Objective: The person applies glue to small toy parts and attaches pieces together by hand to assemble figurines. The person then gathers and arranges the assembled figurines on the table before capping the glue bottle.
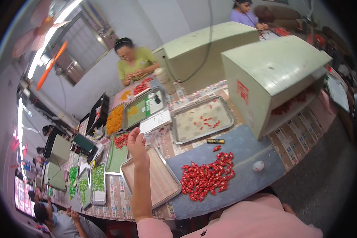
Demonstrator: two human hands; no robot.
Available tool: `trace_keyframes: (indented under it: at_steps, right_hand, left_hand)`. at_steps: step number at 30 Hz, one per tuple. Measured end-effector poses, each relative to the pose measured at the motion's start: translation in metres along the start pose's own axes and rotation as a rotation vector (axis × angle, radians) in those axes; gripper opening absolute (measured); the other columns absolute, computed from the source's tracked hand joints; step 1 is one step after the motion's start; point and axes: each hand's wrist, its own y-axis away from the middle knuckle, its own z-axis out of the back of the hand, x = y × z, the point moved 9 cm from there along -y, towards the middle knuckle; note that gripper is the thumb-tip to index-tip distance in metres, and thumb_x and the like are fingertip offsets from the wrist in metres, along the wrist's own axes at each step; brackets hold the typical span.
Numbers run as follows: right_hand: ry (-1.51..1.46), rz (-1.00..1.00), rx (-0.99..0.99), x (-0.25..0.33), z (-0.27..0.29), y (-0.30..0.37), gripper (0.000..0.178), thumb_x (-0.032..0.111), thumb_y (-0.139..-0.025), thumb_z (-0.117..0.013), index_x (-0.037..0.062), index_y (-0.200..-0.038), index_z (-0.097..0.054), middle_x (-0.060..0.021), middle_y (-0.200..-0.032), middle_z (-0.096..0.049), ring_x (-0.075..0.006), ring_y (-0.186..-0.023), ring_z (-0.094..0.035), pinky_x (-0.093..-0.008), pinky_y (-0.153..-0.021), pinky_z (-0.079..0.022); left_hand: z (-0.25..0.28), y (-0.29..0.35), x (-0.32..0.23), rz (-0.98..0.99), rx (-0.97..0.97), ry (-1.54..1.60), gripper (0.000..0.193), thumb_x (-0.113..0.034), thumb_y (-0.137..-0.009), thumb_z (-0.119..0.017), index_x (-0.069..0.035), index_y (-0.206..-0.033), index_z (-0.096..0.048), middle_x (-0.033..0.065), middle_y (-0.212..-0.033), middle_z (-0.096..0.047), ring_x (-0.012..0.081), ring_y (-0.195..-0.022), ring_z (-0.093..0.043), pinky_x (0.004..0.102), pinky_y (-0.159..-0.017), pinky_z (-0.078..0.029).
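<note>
My left hand (137, 146) is stretched forward over the far edge of a shallow metal tray (173, 194) with a pale pinkish bottom. Its fingers are bent and drawn together; whatever they may hold is too small to make out. Just beyond the hand lies a green-bottomed tray (116, 158) with small red pieces (121, 141) at its far end. A heap of small glossy red pieces (206, 176) is spread on the blue-grey mat (248, 152) in front of me. My right hand is not in view; my pink sleeve and shirt fill the lower edge.
A metal tray (176, 135) with a few red pieces stands beyond the mat, near a dark battery-like cylinder (215, 141). A pale green cabinet (252, 95) stands at right. Trays of orange (115, 119) and green pieces (98, 178) line the left. A co-worker (135, 61) sits across.
</note>
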Motion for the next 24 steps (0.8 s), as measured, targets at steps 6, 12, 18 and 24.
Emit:
trace_keyframes:
  at_steps: [6, 12, 18, 24]
  right_hand:
    - [0.062, 0.101, -0.112, 0.006, 0.021, -0.014, 0.013, 0.011, -0.080, -0.058, 0.0084, -0.068, -0.059, -0.0021, -0.060, -0.048, -0.0153, -0.053, -0.047, -0.0327, -0.050, -0.040]
    - [-0.056, 0.118, -0.065, 0.026, 0.020, -0.016, 0.007, 0.013, -0.085, -0.059, 0.0075, -0.087, -0.062, -0.0018, -0.072, -0.057, -0.0141, -0.065, -0.055, -0.0306, -0.054, -0.044]
    - [-0.083, 0.058, -0.102, -0.005, 0.056, -0.034, 0.016, 0.015, -0.084, -0.062, 0.0083, -0.098, -0.062, -0.0030, -0.081, -0.062, -0.0153, -0.070, -0.058, -0.0323, -0.056, -0.048]
    - [-0.036, 0.064, 0.003, -0.007, 0.074, -0.058, 0.023, 0.016, -0.083, -0.063, 0.0065, -0.104, -0.062, -0.0051, -0.088, -0.065, -0.0167, -0.077, -0.062, -0.0319, -0.060, -0.050]
  left_hand:
    - [-0.109, 0.214, -0.188, -0.810, 0.429, -0.070, 0.014, -0.006, -0.087, -0.060, -0.006, -0.101, -0.059, 0.0121, -0.115, -0.051, 0.0190, -0.100, -0.051, 0.0336, -0.084, -0.045]
    - [-0.169, 0.327, -0.283, -0.468, 1.100, 0.552, 0.009, -0.011, -0.087, -0.062, -0.015, -0.094, -0.067, -0.0008, -0.101, -0.057, 0.0157, -0.095, -0.054, 0.0348, -0.078, -0.046]
    - [-0.141, 0.380, -0.265, -0.541, 1.118, 0.779, 0.013, -0.004, -0.087, -0.060, -0.015, -0.084, -0.067, -0.0027, -0.093, -0.056, 0.0149, -0.084, -0.057, 0.0289, -0.068, -0.049]
    - [-0.204, 0.400, -0.254, -0.335, 1.356, 0.783, 0.012, -0.004, -0.088, -0.057, -0.011, -0.081, -0.065, 0.0024, -0.086, -0.057, 0.0181, -0.074, -0.060, 0.0318, -0.064, -0.054]
